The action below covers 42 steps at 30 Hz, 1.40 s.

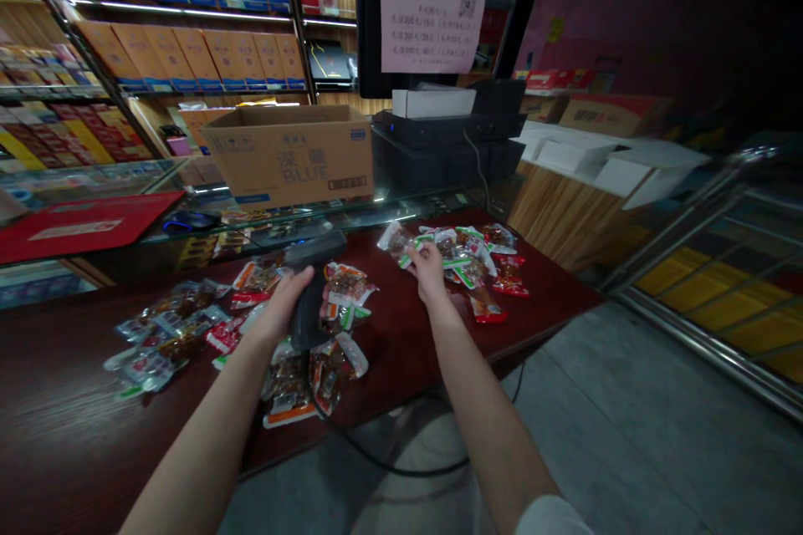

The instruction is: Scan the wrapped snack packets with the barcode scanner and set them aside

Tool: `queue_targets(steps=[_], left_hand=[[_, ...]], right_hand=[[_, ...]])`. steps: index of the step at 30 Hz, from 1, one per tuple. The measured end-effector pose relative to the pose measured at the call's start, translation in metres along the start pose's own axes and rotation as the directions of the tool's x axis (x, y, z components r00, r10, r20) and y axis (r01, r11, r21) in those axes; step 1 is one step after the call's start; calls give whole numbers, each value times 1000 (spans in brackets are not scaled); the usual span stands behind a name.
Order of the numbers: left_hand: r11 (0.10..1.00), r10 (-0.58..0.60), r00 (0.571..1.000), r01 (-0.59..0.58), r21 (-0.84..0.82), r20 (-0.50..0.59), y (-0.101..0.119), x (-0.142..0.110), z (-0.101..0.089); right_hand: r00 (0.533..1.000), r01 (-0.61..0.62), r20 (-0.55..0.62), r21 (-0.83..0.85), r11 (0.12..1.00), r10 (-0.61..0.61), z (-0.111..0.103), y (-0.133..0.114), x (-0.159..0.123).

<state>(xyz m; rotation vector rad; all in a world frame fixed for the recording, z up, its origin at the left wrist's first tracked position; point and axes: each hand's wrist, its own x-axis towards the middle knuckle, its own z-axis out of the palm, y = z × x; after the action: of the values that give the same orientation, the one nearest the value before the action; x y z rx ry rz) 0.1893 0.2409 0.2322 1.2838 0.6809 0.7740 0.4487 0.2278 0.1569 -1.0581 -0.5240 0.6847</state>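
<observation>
My left hand [289,305] is wrapped round the handle of a black corded barcode scanner [309,313], its head pointing up and away over the counter. Under and around it lie clear snack packets [292,384] with orange, red and green edges. My right hand [427,269] pinches a clear snack packet [396,241] with brown contents at the left side of another pile [473,255]. A third heap of clear packets [179,322] sits to the left. Motion blur hides the finer print on the packets.
A cardboard box [288,155] stands on the glass case behind the dark red counter [63,384]. Right of it are a cash drawer [439,155] and a monitor with a paper notice [432,12]. The scanner's cable [401,468] loops below the counter's front edge. A metal railing [708,351] is at right.
</observation>
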Motion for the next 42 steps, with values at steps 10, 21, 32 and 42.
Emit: queue_targets(steps=[10,21,32,42], left_hand=[[990,-36,999,39,134,-21,-1,4,29],[980,-76,989,51,193,125,-13,-2,64],[989,-60,993,45,140,105,-17,-9,68],[990,-56,995,44,137,85,-26,-3,43]], right_hand=[[991,8,130,92,996,-20,-50,-43,1],[983,-88,165,77,993,75,-58,-32,-19],[989,-51,140,48,998,44,-60,-31,-22],[973,179,-126,-127,976,-195,-67,-25,-6]])
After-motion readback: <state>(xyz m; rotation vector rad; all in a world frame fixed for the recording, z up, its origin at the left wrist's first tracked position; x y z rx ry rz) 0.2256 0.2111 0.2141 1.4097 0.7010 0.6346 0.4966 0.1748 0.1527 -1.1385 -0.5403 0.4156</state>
